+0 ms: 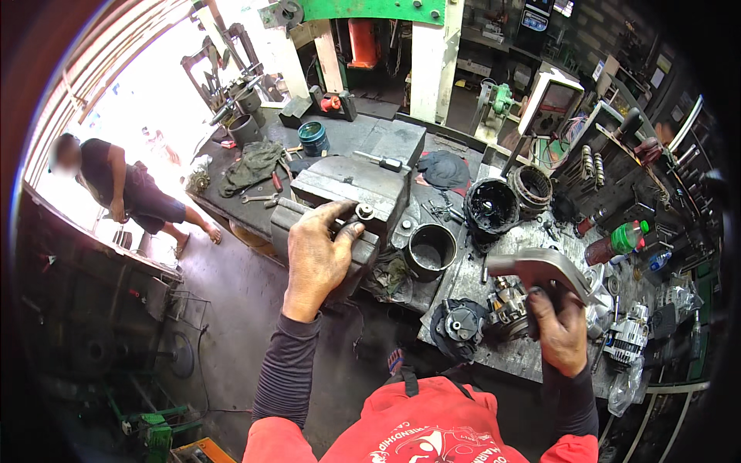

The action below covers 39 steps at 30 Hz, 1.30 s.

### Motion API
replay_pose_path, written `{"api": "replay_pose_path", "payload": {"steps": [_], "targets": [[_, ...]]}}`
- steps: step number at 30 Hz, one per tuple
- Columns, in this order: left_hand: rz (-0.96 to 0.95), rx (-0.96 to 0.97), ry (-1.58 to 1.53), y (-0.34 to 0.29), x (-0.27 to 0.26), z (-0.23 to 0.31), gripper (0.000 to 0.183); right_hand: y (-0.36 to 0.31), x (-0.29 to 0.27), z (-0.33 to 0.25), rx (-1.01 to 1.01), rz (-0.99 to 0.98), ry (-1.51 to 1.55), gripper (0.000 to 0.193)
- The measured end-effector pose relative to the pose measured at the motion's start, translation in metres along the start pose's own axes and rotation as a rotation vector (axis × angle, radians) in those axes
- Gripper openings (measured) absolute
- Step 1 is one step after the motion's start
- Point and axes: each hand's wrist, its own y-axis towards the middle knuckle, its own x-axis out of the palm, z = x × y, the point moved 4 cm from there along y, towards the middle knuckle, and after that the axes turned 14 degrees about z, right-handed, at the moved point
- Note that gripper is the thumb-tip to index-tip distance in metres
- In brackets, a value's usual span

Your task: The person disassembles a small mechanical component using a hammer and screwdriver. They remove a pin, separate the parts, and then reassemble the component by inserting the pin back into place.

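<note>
My left hand (318, 255) is over the jaws of a large bench vise (351, 185). Its thumb and fingers close around a small round metal part (364, 211) with a hole in its top, at the jaws. On the right, my right hand (562, 336) grips a thick, curved grey metal piece (549, 272), slightly blurred, raised above the bench. Beneath it lie an opened motor-like assembly (505, 302) and a round metal housing (463, 322).
Between the hands stand an open metal cylinder (431, 251) and a black greasy bucket (492, 207). A wrench (260, 199), a rag (251, 168) and a blue can (312, 137) lie beyond the vise. Bottles (617, 243) stand at right. A person (127, 181) walks at far left.
</note>
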Motion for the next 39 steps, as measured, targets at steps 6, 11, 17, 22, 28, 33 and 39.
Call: {"api": "replay_pose_path", "payload": {"steps": [6,11,17,22,28,33,39], "targets": [[0.011,0.003,0.104,-0.01,0.012,0.002,0.033,0.022,0.06,-0.051,-0.231,-0.246,-0.091,0.029],[0.149,-0.162,0.027,-0.032,0.019,0.014,0.042,0.044,0.091,-0.051,-0.205,-0.276,-0.057,0.032],[0.426,-0.229,0.037,-0.043,0.03,0.019,0.054,0.083,0.129,-0.055,-0.379,-0.358,-0.004,0.035],[0.529,-0.267,-0.069,-0.054,0.039,0.027,0.061,0.116,0.182,-0.056,-0.208,-0.474,0.085,0.048],[0.584,-0.451,-0.279,-0.075,0.065,0.031,0.052,0.121,0.227,-0.053,-0.01,-0.758,0.153,0.049],[0.757,-0.474,-0.587,-0.084,0.08,0.026,0.049,0.115,0.239,-0.046,0.067,-0.934,0.166,0.046],[0.726,-0.654,-0.826,-0.098,0.086,0.037,0.048,0.118,0.241,-0.054,-0.03,-0.935,0.17,0.041]]}}
